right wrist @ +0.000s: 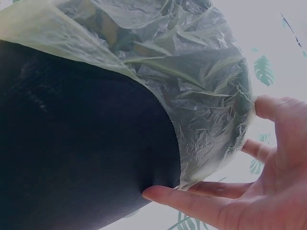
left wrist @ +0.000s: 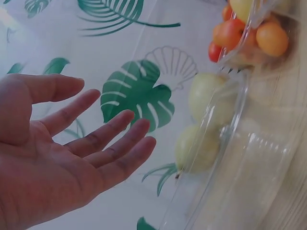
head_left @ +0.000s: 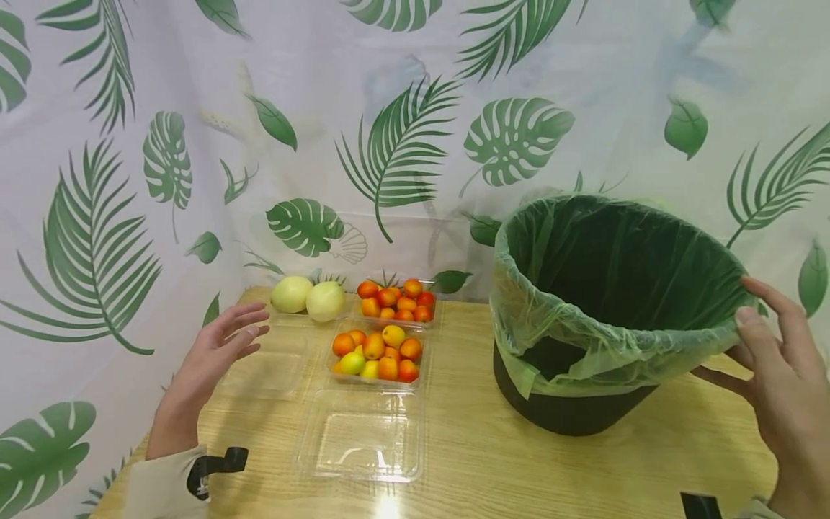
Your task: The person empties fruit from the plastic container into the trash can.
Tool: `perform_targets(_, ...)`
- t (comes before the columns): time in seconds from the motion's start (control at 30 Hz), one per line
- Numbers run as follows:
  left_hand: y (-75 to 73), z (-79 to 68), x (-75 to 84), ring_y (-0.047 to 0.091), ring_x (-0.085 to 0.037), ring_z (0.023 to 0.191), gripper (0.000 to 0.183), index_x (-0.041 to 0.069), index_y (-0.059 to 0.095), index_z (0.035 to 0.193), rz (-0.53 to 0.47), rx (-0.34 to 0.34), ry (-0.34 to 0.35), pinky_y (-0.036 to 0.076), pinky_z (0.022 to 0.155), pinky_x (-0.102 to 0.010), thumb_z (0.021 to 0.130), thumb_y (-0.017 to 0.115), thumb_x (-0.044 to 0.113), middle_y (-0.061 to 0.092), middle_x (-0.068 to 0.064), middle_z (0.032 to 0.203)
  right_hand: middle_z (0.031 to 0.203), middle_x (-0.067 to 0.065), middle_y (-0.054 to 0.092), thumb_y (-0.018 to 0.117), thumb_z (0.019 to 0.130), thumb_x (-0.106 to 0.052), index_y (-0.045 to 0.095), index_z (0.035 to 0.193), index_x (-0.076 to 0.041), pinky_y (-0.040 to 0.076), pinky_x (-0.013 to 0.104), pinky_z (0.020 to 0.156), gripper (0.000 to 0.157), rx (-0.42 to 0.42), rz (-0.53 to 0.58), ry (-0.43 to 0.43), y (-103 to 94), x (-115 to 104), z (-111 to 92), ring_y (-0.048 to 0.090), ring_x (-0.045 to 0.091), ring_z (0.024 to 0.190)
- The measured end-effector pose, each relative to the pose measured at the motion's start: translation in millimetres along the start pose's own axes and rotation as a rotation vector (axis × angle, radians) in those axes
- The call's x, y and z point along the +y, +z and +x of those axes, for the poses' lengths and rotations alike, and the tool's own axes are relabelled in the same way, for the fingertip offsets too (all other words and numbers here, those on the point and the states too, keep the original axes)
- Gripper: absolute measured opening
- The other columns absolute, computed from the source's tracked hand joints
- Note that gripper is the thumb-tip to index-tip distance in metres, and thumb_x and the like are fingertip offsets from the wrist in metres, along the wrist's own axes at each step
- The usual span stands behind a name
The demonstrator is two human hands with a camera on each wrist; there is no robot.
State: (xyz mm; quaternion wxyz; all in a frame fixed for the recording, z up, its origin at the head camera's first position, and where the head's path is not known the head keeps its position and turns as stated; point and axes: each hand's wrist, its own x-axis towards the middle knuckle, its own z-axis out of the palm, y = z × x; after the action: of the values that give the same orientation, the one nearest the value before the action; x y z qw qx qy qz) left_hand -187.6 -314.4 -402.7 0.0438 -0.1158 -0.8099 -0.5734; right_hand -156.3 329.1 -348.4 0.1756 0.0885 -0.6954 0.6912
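Note:
My right hand point(head_left: 781, 375) is at the right side of a black bin point(head_left: 570, 411) lined with a thin green plastic bag point(head_left: 603, 353). Its fingers are spread and fairly straight. Fingertips touch the bag-covered rim, and in the right wrist view one finger point(right wrist: 187, 199) lies against the black wall. The bin's mouth leans toward me and to the right. Over the left of the table, my left hand point(head_left: 220, 342) hovers palm inward, fingers loosely extended, with nothing in it. Below and beside it lies a clear plastic container point(head_left: 272, 360).
Two pale yellow melons point(head_left: 308, 298) sit at the back left. Beside them is a clear box of small orange-red fruits point(head_left: 397, 301); before it, another holds orange and yellow fruits point(head_left: 376, 353). An unfilled clear container point(head_left: 363, 440) lies in front. Leaf-printed curtain point(head_left: 311, 158) surrounds the wooden table point(head_left: 480, 461).

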Motion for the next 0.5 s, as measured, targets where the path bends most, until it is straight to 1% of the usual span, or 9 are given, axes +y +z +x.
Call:
perform_targets(0.03,3.0,1.5,-0.2,0.05,-0.03,0.122,0.044,0.007,0.039,0.142,-0.011,-0.012,0.0,0.048,0.092,-0.033,0.1,0.047,0.021,0.047,-0.017,0.135,0.15,0.011,0.014,0.041,0.101,-0.014,0.027,0.149,-0.02,0.054,0.024,0.052,0.05,0.002,-0.01,0.002,0.1,0,0,0.063,0.002,0.089)
perform_targets(0.1,8.6,3.7,-0.6,0.048,-0.033,0.123,0.044,0.008,0.04,0.141,-0.035,-0.034,-0.004,0.048,0.094,-0.035,0.1,0.047,0.021,0.046,-0.017,0.135,0.154,0.007,0.0,0.041,0.101,-0.015,0.027,0.149,-0.021,0.053,0.023,0.053,0.05,0.004,-0.021,0.007,0.4,1,1,0.06,0.001,0.093)
perform_targets(0.13,11.3,4.4,-0.8,0.048,-0.035,0.123,0.044,0.007,0.04,0.141,-0.045,-0.042,-0.006,0.048,0.094,-0.036,0.1,0.048,0.021,0.046,-0.018,0.135,0.155,0.006,-0.002,0.041,0.101,-0.016,0.027,0.149,-0.022,0.053,0.023,0.053,0.05,0.005,-0.025,0.009,0.8,1,1,0.06,0.001,0.093)
perform_targets(0.23,19.0,6.6,-0.8,0.047,-0.037,0.122,0.043,0.007,0.042,0.139,-0.071,-0.056,-0.007,0.047,0.094,-0.037,0.1,0.049,0.021,0.047,-0.019,0.135,0.155,0.005,-0.001,0.041,0.101,-0.016,0.027,0.149,-0.022,0.053,0.023,0.052,0.05,0.01,-0.026,0.015,1.3,2,0,0.06,0.0,0.092)
perform_targets(0.27,21.5,7.7,-0.6,0.048,-0.037,0.122,0.042,0.006,0.042,0.138,-0.077,-0.06,-0.003,0.047,0.094,-0.037,0.099,0.05,0.02,0.047,-0.019,0.134,0.155,0.007,0.001,0.041,0.101,-0.016,0.027,0.149,-0.021,0.053,0.022,0.053,0.05,0.013,-0.025,0.016,1.3,2,0,0.061,0.0,0.092)
perform_targets(0.33,27.1,10.4,0.2,0.049,-0.037,0.121,0.041,0.005,0.043,0.137,-0.093,-0.066,0.011,0.047,0.094,-0.038,0.099,0.05,0.019,0.048,-0.02,0.133,0.155,0.007,0.002,0.04,0.101,-0.017,0.027,0.149,-0.022,0.053,0.021,0.052,0.05,0.015,-0.037,0.011,1.3,1,0,0.061,-0.001,0.089)
perform_targets(0.43,34.9,14.1,0.6,0.052,-0.032,0.119,0.041,0.003,0.043,0.136,-0.117,-0.077,0.026,0.047,0.094,-0.039,0.099,0.051,0.017,0.047,-0.022,0.133,0.156,0.007,0.005,0.039,0.102,-0.017,0.026,0.149,-0.023,0.052,0.019,0.052,0.049,0.015,-0.062,0.01,1.3,0,0,0.06,-0.002,0.089)
perform_targets(0.5,39.8,15.9,0.2,0.053,-0.028,0.119,0.04,0.002,0.043,0.136,-0.135,-0.087,0.023,0.047,0.095,-0.04,0.099,0.05,0.016,0.047,-0.022,0.133,0.156,0.008,0.007,0.038,0.102,-0.018,0.025,0.149,-0.024,0.051,0.018,0.052,0.049,0.016,-0.071,0.017,1.6,-1,1,0.061,-0.002,0.088)
